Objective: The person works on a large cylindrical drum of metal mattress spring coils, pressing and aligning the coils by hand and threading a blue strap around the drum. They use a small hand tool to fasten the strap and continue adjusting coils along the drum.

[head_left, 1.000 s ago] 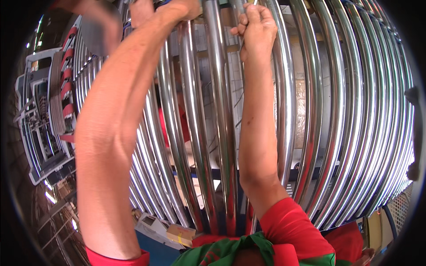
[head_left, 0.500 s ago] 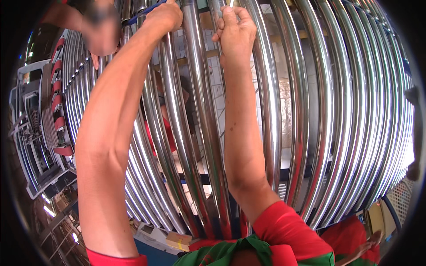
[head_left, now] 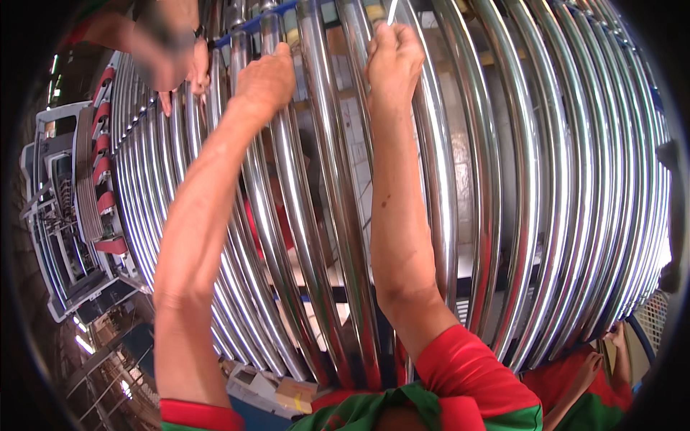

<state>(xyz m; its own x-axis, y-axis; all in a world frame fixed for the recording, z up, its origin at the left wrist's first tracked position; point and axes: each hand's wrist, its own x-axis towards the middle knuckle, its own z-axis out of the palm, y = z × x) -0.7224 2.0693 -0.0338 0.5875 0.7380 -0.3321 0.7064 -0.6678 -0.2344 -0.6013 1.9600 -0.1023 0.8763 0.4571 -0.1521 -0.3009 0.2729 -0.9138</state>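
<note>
Long shiny metal rollers lie side by side beneath my arms, running away from me. My left hand is closed over the rollers near their far ends, its fingers curled and partly hidden; what it holds, if anything, is unclear. Farther right, my right hand is closed around a thin white stick that points up and away from me. The stick's far end leaves the top of the picture.
At the upper left, another person's hands touch the rollers. A blue bar crosses near the rollers' far ends. To the left stands a grey machine frame with red parts. A cardboard box lies near me; another person's arm shows at lower right.
My left hand has drawn back toward me from the rollers' far ends. My right hand sits slightly lower in view, with the stick still in it. The other person's hands show more.
</note>
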